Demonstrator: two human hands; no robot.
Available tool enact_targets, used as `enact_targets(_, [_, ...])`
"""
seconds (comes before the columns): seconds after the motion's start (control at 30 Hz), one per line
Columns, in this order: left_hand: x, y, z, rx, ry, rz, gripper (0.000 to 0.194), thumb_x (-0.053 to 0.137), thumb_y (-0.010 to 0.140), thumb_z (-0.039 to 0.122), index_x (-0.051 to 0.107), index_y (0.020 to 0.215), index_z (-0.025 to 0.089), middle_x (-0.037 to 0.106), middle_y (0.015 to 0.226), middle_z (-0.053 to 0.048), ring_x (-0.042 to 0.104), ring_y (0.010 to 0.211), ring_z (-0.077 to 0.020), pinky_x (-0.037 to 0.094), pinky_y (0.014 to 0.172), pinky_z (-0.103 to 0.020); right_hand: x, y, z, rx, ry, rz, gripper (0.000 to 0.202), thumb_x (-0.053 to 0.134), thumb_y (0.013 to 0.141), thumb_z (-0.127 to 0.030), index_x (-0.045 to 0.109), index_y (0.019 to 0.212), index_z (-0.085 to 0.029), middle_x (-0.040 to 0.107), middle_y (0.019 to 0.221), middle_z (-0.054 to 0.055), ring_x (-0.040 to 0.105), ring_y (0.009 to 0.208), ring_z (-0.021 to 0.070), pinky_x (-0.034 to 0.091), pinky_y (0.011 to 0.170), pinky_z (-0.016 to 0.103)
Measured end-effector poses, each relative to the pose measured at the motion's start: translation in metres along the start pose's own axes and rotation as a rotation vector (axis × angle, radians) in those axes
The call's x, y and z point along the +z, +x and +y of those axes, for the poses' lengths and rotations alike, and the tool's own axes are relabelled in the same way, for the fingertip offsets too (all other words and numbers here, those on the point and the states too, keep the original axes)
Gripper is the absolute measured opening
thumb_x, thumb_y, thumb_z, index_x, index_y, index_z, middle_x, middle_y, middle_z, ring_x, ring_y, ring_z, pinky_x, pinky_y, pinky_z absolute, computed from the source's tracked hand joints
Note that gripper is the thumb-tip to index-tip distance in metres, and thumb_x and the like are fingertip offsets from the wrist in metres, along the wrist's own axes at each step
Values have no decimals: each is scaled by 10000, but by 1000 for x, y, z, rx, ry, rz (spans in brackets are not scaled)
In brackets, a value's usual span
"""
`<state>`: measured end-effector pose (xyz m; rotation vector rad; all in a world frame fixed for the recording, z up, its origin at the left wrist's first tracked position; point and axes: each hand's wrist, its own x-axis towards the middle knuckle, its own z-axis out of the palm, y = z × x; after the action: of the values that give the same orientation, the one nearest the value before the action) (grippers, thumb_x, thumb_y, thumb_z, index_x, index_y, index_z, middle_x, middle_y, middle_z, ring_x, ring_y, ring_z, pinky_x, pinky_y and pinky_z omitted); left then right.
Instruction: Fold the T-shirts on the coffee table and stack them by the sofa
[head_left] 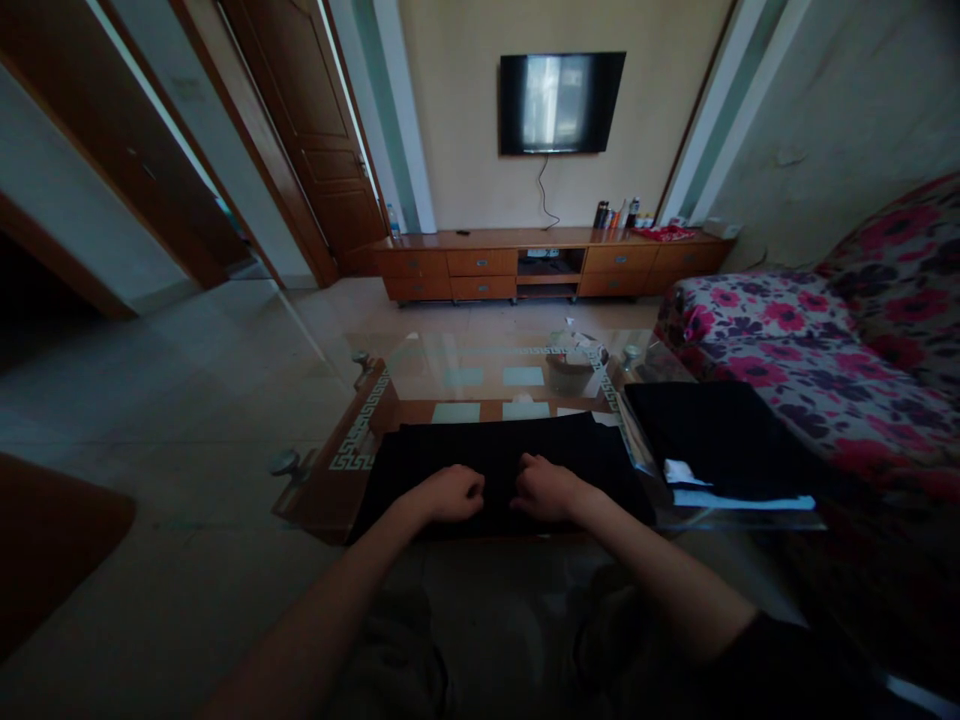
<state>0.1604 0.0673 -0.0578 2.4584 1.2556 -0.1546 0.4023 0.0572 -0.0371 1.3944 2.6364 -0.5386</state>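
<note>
A black cloth, probably a garment, lies spread in a wide, layered shape along the near side of the glass coffee table. Over its middle, my left hand is closed, with thumb and fingers curled together against the fabric. A short gap to the right, my right hand is closed on the same cloth, knuckles up. The dark fabric hides exactly how much each hand pinches. Beside it on the right, a folded black cloth stack rests at the table's corner, with a white piece showing under its near edge.
A floral sofa stands close on the right. Under the glass, a bin or basket-like container shows. A low wooden cabinet with bottles lines the far wall beneath a television. A brown rounded piece of furniture is at left.
</note>
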Motion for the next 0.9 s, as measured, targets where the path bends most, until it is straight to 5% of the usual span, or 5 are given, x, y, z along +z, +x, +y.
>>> enact_targets(0.13, [-1, 29, -4, -137, 48, 410, 289, 402, 1010, 307, 646, 1146, 231, 676, 1178, -117, 633, 1087, -236, 486, 933, -366, -7, 32, -3, 180, 22, 241, 349, 424, 1045, -391, 654, 1229, -204, 674, 1222, 136, 626, 1120, 272, 485, 934, 373])
enact_targets(0.23, [6, 48, -7, -206, 95, 572, 398, 426, 1010, 316, 564, 1363, 196, 582, 1414, -149, 535, 1310, -269, 415, 1095, -412, 2, 60, -5, 230, 6, 395, 408, 412, 1043, -335, 535, 1406, -194, 561, 1455, 160, 513, 1327, 292, 405, 1077, 423])
enact_targets(0.4, [35, 64, -18, -215, 120, 571, 613, 453, 980, 319, 379, 1577, 206, 340, 1663, -115, 237, 1561, -279, 219, 1261, -470, 35, 87, -6, 222, 5, 442, 661, 415, 1026, -412, 285, 1618, -150, 204, 1704, 144, 133, 1581, 302, 139, 1250, 483])
enact_targets(0.67, [49, 64, -38, -238, 98, 502, 701, 413, 993, 477, 301, 1622, 189, 309, 1678, -101, 225, 1570, -249, 183, 1281, -439, 54, 87, 6, 228, 20, 384, 746, 280, 1039, -557, 267, 1634, -107, 183, 1698, 144, 143, 1584, 273, 98, 1267, 459])
enact_targets(0.9, [47, 36, -76, -474, 161, 589, 873, 355, 956, 705, 285, 1624, 146, 231, 1700, -135, 142, 1589, -284, 150, 1279, -457, 58, 72, 30, 312, -26, 383, 1000, 241, 952, -778, 201, 1643, -58, 89, 1713, 159, 84, 1590, 306, 58, 1274, 438])
